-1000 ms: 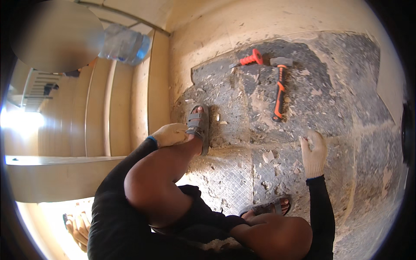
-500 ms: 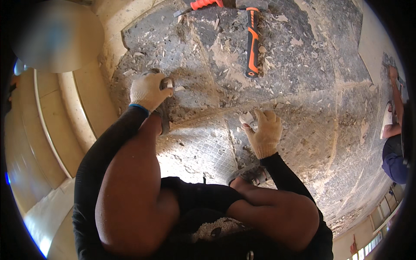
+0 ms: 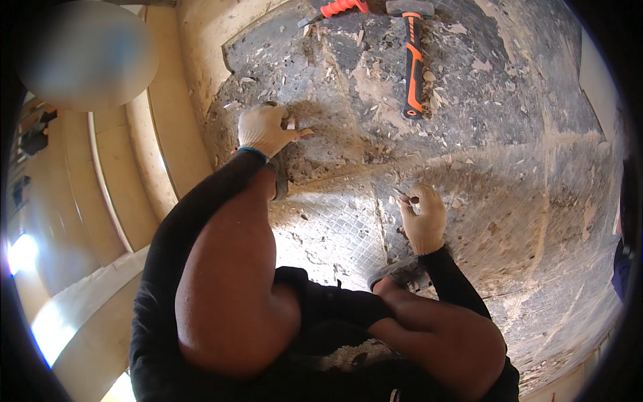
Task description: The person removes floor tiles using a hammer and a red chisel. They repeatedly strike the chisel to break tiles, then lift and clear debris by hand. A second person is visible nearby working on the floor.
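Note:
My left hand (image 3: 260, 130), in a cream knitted glove, is closed above the rough floor beside my left foot. A small flat chip (image 3: 305, 132) sticks out from its fingertips. My right hand (image 3: 426, 220), gloved the same way, pinches a thin shard (image 3: 402, 194) between thumb and fingers, in front of my right sandal (image 3: 405, 273). Beyond both hands lies a hammer (image 3: 413, 67) with a black and orange handle, its head pointing away. A chisel-like tool (image 3: 343, 8) with a red grip rests at the far edge, partly cut off.
Grey, scarred floor (image 3: 469, 100) spreads around me, strewn with loose chips and grit. Pale steps (image 3: 120, 187) rise on my left. A blurred round shape (image 3: 87, 57) covers the upper left. At the right rim a piece of another person's dark blue clothing (image 3: 620, 276) shows.
The view has swung left, so floor and tools appear further right. My right hand's fingers have curled in around the shard. A chip now shows at my left fingertips.

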Available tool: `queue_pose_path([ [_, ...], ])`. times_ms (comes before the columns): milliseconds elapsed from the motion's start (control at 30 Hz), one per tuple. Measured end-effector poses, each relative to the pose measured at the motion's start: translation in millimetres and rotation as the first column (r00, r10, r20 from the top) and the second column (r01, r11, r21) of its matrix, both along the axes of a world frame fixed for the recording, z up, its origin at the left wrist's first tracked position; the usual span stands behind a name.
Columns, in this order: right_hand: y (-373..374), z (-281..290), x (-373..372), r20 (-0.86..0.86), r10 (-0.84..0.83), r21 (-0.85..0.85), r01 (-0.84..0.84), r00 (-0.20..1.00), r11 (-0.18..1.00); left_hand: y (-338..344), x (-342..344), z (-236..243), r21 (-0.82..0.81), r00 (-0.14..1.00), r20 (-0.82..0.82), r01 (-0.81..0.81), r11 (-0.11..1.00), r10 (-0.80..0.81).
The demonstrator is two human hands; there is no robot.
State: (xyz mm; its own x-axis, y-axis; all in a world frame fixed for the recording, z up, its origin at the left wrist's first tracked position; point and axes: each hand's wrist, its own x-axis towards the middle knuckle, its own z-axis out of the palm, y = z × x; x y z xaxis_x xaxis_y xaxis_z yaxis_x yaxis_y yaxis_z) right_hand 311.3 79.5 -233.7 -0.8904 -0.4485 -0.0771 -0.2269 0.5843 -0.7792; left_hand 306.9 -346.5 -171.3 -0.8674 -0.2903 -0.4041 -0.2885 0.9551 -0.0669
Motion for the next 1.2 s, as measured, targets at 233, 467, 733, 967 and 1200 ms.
queue_pose_path([
  [233,52.9,9.9,2.5,0.043,-0.125,-0.069,0.127,0.991,0.989,19.4,2.2,1.6,-0.012,0.996,0.068,0.055,0.998,-0.054],
  [467,76.4,-1.0,1.6,0.087,-0.188,-0.087,0.195,0.978,0.977,22.2,13.8,-13.7,0.054,0.991,0.098,-0.093,0.994,0.087],
  [733,83.2,-7.3,-2.0,0.088,-0.225,-0.079,0.232,0.97,0.969,27.7,11.4,-13.5,0.079,0.991,0.124,-0.069,0.994,0.059],
  [967,86.8,-3.1,-2.1,0.245,-0.193,-0.045,0.21,0.95,0.977,25.0,14.2,-20.2,0.113,0.997,0.075,-0.027,0.993,0.018],
  [1200,78.6,-0.4,-1.0,0.244,-0.07,-0.058,0.087,0.967,0.994,18.4,15.0,-29.1,0.042,0.991,0.053,0.121,0.992,-0.123],
])
